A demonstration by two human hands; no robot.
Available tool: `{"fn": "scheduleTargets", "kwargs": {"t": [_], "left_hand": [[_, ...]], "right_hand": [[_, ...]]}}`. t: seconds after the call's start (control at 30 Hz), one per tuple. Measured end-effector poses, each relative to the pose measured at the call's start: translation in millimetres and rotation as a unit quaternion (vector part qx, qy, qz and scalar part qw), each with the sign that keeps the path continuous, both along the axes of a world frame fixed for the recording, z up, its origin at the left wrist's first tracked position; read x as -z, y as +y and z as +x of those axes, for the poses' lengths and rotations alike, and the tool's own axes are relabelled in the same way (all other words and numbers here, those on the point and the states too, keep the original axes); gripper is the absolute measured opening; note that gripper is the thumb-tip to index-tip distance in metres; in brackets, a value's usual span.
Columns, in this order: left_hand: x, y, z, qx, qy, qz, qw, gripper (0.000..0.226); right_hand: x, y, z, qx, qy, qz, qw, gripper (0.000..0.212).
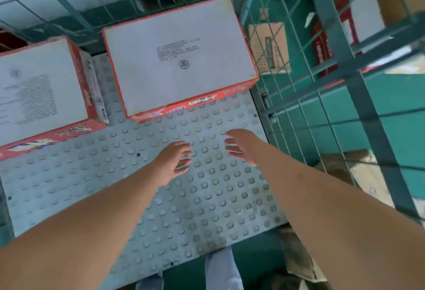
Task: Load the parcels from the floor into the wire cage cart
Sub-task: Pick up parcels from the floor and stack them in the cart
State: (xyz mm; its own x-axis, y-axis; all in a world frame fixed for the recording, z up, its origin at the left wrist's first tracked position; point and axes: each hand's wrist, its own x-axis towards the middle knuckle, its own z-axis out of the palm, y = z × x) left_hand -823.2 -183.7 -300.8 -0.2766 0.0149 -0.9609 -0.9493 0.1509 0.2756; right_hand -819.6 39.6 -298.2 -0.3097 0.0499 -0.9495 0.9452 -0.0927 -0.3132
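Parcels already loaded sat at the back of the wire cage cart (282,43): a red-edged carton with a white printed top (177,57) lay against the rear mesh and right wall, and a second matching carton (39,91) stood to its left, partly cut off by the frame. Both hands hovered empty above the studded cart floor (161,209), fingers spread and relaxed, holding nothing; the left hand (176,163) and right hand (241,145) were near each other but apart, just in front of the right carton. By my judgement a parcel had been set down and the hands were free for the next one. More parcels waited outside the mesh on the green floor (379,105): a brown cardboard box (269,48) beyond the right wall, and other cartons farther right, blurred. To do the step well, the arms ought to draw straight back through the open front, clear of the right-hand mesh wall, which stood close beside the right forearm. Open room remained across the whole front of the studded floor, and a narrow gap showed between the two cartons, so the next parcel should fit in front of them.
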Motion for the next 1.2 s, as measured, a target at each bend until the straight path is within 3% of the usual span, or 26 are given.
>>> {"fn": "scheduleTargets", "kwargs": {"t": [0.1,0.37,0.5,0.63,0.9,1.0,1.1,1.2], "left_hand": [[-15,1,37,0.014,-0.015,0.017,1.0,0.009],[-78,-19,131,0.126,-0.004,0.042,0.991,0.011],[-109,-35,183,0.203,-0.006,0.038,0.978,0.023],[-133,-38,237,0.279,-0.016,0.022,0.96,0.014],[-171,10,352,0.442,-0.013,0.025,0.896,0.022],[-181,35,391,0.503,-0.005,0.04,0.863,0.017],[-185,58,426,0.55,0.005,0.041,0.834,0.008],[-180,78,456,0.593,0.01,0.044,0.804,0.014]], "right_hand": [[-13,-9,52,0.036,-0.013,0.004,0.999,0.028],[-76,-60,202,0.171,-0.015,0.019,0.985,0.028],[-113,-94,286,0.262,-0.03,-0.001,0.964,0.024],[-141,-120,371,0.33,-0.068,0.006,0.942,0.015],[-185,-122,528,0.51,-0.093,-0.036,0.854,0.031],[-195,-117,577,0.564,-0.098,-0.025,0.819,0.012],[-193,-118,620,0.613,-0.086,0.002,0.786,0.038],[-189,-119,651,0.641,-0.079,-0.009,0.763,0.039]]}}
